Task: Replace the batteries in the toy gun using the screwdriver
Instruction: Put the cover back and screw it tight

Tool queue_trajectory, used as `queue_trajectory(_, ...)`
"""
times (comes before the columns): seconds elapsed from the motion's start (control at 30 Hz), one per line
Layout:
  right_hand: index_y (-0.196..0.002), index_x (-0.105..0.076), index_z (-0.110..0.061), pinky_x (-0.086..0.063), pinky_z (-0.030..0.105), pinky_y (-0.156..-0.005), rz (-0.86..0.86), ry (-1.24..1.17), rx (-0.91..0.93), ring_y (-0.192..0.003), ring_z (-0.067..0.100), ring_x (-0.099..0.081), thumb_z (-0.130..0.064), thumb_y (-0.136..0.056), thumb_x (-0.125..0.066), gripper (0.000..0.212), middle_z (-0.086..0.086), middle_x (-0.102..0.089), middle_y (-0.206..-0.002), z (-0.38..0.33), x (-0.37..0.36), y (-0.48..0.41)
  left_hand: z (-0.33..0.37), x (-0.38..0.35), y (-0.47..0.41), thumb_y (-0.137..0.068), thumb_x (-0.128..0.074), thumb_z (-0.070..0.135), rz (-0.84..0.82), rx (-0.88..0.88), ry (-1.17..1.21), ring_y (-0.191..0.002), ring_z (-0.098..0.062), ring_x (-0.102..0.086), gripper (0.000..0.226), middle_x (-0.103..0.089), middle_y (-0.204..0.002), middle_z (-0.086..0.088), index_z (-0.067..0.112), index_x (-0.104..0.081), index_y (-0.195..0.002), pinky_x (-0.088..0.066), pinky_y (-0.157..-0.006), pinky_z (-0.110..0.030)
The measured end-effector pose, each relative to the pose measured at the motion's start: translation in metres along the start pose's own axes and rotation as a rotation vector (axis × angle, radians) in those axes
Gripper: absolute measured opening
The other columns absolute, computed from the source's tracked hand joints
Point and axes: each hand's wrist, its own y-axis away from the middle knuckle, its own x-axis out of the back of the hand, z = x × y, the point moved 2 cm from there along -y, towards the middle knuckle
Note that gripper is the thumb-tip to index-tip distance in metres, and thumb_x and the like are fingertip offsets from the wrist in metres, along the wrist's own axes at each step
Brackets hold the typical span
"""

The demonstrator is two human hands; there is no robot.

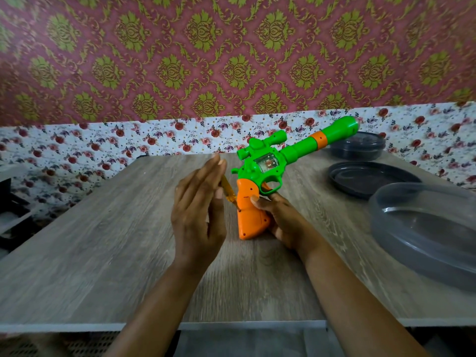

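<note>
A green toy gun (280, 155) with an orange grip (251, 215) stands butt-down on the wooden table (103, 240), barrel pointing up to the right. My right hand (280, 217) holds the grip from the right side, thumb across its front. My left hand (198, 210) is just left of the grip, fingers stretched out and together, with the amber-handled screwdriver (228, 190) against its palm side. The screwdriver's tip meets a hole in the left face of the grip. How the fingers hold the handle is partly hidden.
A dark round lid (371, 179) and a dark container (358, 145) lie at the back right. A large clear grey bowl (425, 233) sits at the right edge. Floral wallpaper backs the table. Dark objects stand off the table's left side.
</note>
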Motion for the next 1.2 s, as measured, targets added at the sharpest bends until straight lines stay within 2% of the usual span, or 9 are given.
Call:
queue_trajectory(0.2, -0.121, -0.050, -0.020, -0.058, 0.026, -0.064, -0.006, -0.008, 0.006, -0.088, 0.012, -0.063, -0.006, -0.091, -0.050, 0.033, -0.002, -0.065, -0.101, -0.0014, -0.0015, 0.0026, -0.0022, 0.0024, -0.0003, -0.094, -0.050, 0.014, 0.063, -0.019, -0.018, -0.097, -0.010, -0.049, 0.016, -0.054, -0.103, 0.000, 0.014, -0.057, -0.108, -0.038, -0.079, -0.025)
queue_trajectory(0.4, -0.117, -0.051, -0.021, -0.058, 0.026, -0.064, -0.007, -0.009, 0.005, -0.087, 0.011, -0.063, -0.006, -0.092, -0.050, 0.030, -0.003, -0.065, -0.099, -0.0026, -0.0024, 0.0045, 0.0011, -0.0010, 0.0012, -0.091, -0.042, 0.000, 0.019, -0.008, -0.027, -0.104, -0.014, -0.052, 0.033, -0.058, -0.117, 0.002, 0.004, -0.056, -0.120, -0.044, -0.083, -0.034)
queue_trajectory(0.53, -0.124, -0.049, -0.020, -0.057, 0.029, -0.069, -0.009, 0.002, 0.005, -0.091, 0.012, -0.063, -0.008, -0.091, -0.051, 0.035, -0.002, -0.065, -0.104, -0.0029, -0.0026, 0.0046, 0.0002, 0.0011, -0.0001, -0.092, -0.048, 0.013, 0.026, -0.049, -0.048, -0.110, -0.015, -0.052, 0.027, -0.060, -0.118, -0.004, 0.007, -0.058, -0.115, -0.035, -0.093, -0.022)
queue_trajectory(0.6, -0.124, -0.049, -0.019, -0.057, 0.028, -0.067, -0.015, -0.005, 0.013, -0.091, 0.012, -0.063, -0.006, -0.092, -0.050, 0.035, -0.001, -0.064, -0.104, -0.0032, -0.0033, 0.0052, -0.0011, 0.0024, 0.0000, -0.091, -0.052, 0.018, 0.050, -0.037, -0.054, -0.100, -0.016, -0.051, 0.021, -0.056, -0.108, -0.001, 0.012, -0.057, -0.110, -0.034, -0.086, -0.020)
queue_trajectory(0.7, -0.121, -0.049, -0.019, -0.057, 0.026, -0.065, -0.022, -0.016, 0.018, -0.089, 0.012, -0.062, -0.005, -0.092, -0.049, 0.032, -0.001, -0.064, -0.102, -0.0038, -0.0044, 0.0061, -0.0006, 0.0013, 0.0014, -0.091, -0.050, 0.012, 0.045, -0.042, -0.047, -0.095, -0.017, -0.051, 0.016, -0.057, -0.103, -0.002, 0.013, -0.054, -0.107, -0.039, -0.077, -0.029)
queue_trajectory(0.83, -0.121, -0.049, -0.020, -0.056, 0.027, -0.066, -0.018, -0.004, 0.012, -0.090, 0.012, -0.062, -0.006, -0.092, -0.049, 0.032, -0.002, -0.064, -0.102, -0.0037, -0.0043, 0.0059, 0.0013, -0.0012, 0.0012, -0.094, -0.039, 0.009, -0.001, -0.004, -0.030, -0.104, -0.013, -0.052, 0.029, -0.058, -0.119, -0.002, 0.010, -0.050, -0.121, -0.041, -0.082, -0.030)
queue_trajectory(0.97, -0.119, -0.050, -0.020, -0.057, 0.026, -0.066, -0.018, 0.002, 0.008, -0.089, 0.011, -0.062, -0.006, -0.092, -0.049, 0.031, -0.002, -0.064, -0.102, -0.0036, -0.0043, 0.0056, 0.0012, -0.0015, 0.0000, -0.093, -0.043, 0.010, -0.021, -0.033, -0.048, -0.117, -0.015, -0.050, 0.030, -0.053, -0.129, -0.005, 0.011, -0.052, -0.121, -0.037, -0.092, -0.028)
queue_trajectory(1.13, -0.123, -0.050, -0.017, -0.058, 0.026, -0.064, -0.022, 0.010, 0.012, -0.088, 0.011, -0.063, -0.006, -0.092, -0.049, 0.033, 0.000, -0.065, -0.101, -0.0025, -0.0045, 0.0045, -0.0020, 0.0018, 0.0020, -0.094, -0.048, 0.015, 0.042, -0.010, -0.043, -0.097, -0.014, -0.047, 0.020, -0.050, -0.106, 0.000, 0.017, -0.055, -0.113, -0.042, -0.075, -0.033)
queue_trajectory(1.2, -0.122, -0.050, -0.017, -0.058, 0.026, -0.064, -0.019, 0.014, 0.012, -0.087, 0.011, -0.063, -0.006, -0.092, -0.049, 0.033, -0.001, -0.065, -0.101, -0.0023, -0.0042, 0.0040, -0.0017, 0.0009, 0.0020, -0.095, -0.046, 0.015, 0.030, -0.006, -0.041, -0.096, -0.016, -0.051, 0.023, -0.056, -0.108, 0.005, 0.015, -0.051, -0.117, -0.043, -0.075, -0.034)
